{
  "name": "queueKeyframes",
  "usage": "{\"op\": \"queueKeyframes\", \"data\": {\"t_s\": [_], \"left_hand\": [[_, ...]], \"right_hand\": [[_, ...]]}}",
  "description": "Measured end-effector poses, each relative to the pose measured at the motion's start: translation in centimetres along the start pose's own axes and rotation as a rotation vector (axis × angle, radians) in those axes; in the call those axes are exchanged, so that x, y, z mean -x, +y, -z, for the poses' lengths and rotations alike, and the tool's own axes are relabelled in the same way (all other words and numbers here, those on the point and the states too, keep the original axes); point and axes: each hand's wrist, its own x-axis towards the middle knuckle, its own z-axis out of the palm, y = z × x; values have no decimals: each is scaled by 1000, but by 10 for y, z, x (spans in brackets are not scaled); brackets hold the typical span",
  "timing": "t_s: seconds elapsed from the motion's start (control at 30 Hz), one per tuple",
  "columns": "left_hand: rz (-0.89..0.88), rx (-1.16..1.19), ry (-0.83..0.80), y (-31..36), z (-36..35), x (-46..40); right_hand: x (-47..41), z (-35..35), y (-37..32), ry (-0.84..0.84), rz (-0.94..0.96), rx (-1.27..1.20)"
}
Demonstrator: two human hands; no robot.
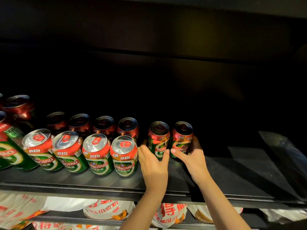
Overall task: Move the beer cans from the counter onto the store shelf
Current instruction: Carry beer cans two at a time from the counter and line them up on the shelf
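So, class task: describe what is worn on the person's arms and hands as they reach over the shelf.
Nothing is worn that the view shows: both hands, left and right, are bare, without gloves, rings or a watch. Both forearms are bare down to the picture's bottom edge; no sleeve shows.

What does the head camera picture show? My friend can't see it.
Two hands each hold a beer can at the back of a dark shelf: left hand, left can; right hand, right can. More cans stand in rows leftward.

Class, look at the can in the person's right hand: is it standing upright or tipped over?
Upright. The can gripped by the right hand shows its lid on top and its base on the shelf.
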Motion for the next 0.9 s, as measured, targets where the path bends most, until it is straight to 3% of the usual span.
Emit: {"op": "queueKeyframes", "data": {"t_s": [0.3, 0.57, 0.9], "left_hand": [[124, 52, -87, -7, -5, -1], [80, -108, -12, 4, -2, -1], [125, -29, -35, 3, -1, 4]], "right_hand": [[-1, 1, -1, -2, -10, -84], [1, -2, -4, 21, -11, -54], [2, 0, -4, -8, -4, -7]]}}
